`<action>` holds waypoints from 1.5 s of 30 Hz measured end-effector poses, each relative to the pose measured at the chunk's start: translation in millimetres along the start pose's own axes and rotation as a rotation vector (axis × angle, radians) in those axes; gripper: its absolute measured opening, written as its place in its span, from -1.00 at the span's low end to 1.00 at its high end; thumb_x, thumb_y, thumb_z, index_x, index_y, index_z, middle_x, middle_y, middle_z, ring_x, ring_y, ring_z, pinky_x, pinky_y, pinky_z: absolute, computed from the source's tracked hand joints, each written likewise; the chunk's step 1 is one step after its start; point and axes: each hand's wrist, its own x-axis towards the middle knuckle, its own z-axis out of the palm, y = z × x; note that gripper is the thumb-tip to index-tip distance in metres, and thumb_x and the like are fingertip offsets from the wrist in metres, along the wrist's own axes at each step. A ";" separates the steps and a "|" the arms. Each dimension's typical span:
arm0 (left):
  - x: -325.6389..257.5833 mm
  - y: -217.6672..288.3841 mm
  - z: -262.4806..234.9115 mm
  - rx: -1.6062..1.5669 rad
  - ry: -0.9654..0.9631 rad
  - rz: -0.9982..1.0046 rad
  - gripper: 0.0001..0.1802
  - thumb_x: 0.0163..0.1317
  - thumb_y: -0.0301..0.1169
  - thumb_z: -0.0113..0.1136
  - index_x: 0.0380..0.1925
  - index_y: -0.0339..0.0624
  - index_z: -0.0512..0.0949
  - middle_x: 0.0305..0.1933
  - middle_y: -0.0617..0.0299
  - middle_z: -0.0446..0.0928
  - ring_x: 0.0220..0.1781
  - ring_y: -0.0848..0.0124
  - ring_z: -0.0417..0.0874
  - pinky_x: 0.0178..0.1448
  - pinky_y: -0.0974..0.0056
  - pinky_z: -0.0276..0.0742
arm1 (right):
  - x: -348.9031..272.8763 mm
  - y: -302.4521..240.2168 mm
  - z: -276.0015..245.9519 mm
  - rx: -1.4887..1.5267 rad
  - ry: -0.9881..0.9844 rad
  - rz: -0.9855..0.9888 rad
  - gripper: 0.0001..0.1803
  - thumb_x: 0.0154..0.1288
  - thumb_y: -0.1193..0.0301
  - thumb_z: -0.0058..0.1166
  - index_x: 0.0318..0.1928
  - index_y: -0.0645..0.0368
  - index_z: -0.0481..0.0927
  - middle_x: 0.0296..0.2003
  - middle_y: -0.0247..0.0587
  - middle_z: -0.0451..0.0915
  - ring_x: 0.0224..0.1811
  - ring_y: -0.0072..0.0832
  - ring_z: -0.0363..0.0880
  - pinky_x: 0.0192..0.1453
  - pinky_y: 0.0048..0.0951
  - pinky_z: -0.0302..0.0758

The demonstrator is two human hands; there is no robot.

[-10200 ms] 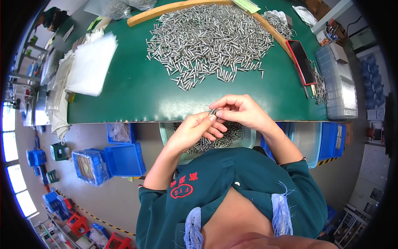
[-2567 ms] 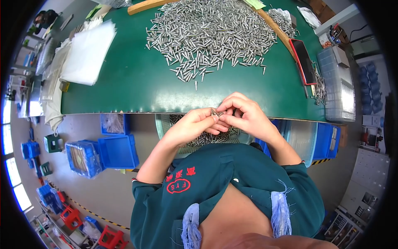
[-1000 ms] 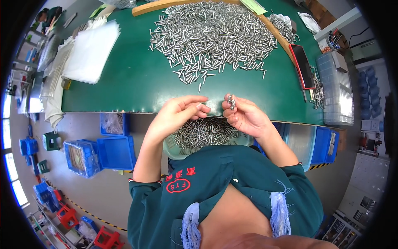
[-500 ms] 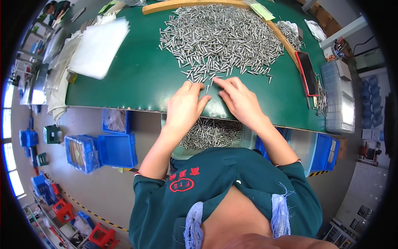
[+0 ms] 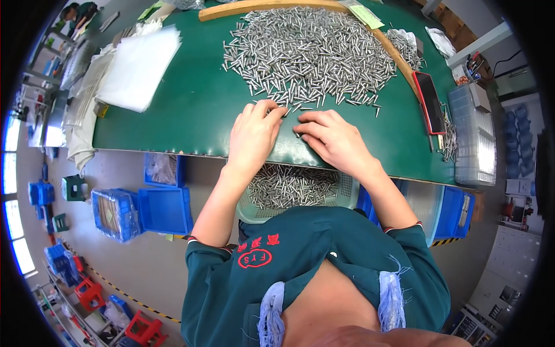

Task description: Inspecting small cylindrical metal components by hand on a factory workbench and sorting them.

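Table [image 5: 191, 110]: green, our hands over its near side.
Pin pile [image 5: 309, 55]: silvery, on the table beyond our hands.
Basket [image 5: 347, 194]: pale green, below the table's edge, pins [image 5: 292, 188] inside.
Left hand [image 5: 252, 136]: fingers bunched beside the pile; we cannot tell if they hold anything.
Right hand [image 5: 338, 141]: narrowed, fingertips on one pin [image 5: 298, 135], mostly hidden.

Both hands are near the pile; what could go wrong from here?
1. The left hand is at the near edge of the loose metal pins, so it might drag extras along.
2. A small metal part shows at the right hand; if it slips, it could roll off the table.
3. The pale green basket below holds similar-looking pieces, so a dropped one might get lost there.
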 end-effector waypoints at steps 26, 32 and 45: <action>-16.1 16.1 6.2 -0.124 -0.069 0.088 -0.85 0.14 -0.44 0.25 -0.27 -0.15 0.56 -0.27 0.19 0.45 -0.20 0.19 0.50 -0.09 0.16 0.45 | -13.4 1.0 1.9 -0.020 0.017 -0.005 -0.85 0.16 0.46 0.18 -0.22 0.03 0.63 -0.28 -0.38 0.53 -0.22 -0.37 0.55 -0.19 -0.34 0.53; -14.2 16.4 -0.7 -0.133 -0.128 0.094 -0.86 0.14 -0.42 0.25 -0.28 -0.14 0.57 -0.28 0.22 0.46 -0.20 0.21 0.51 -0.09 0.17 0.45 | -16.6 9.5 -1.8 0.009 0.049 0.124 -0.81 0.18 0.42 0.20 -0.17 0.04 0.63 -0.31 -0.34 0.53 -0.21 -0.35 0.56 -0.17 -0.33 0.52; -22.3 19.1 0.1 -0.068 -0.074 0.008 -0.84 0.09 -0.35 0.32 -0.33 -0.11 0.59 -0.33 0.24 0.47 -0.23 0.24 0.52 -0.13 0.17 0.46 | -10.2 4.1 8.8 -0.032 0.069 0.039 -0.80 0.16 0.41 0.21 -0.16 0.04 0.63 -0.24 -0.39 0.52 -0.17 -0.38 0.55 -0.17 -0.35 0.54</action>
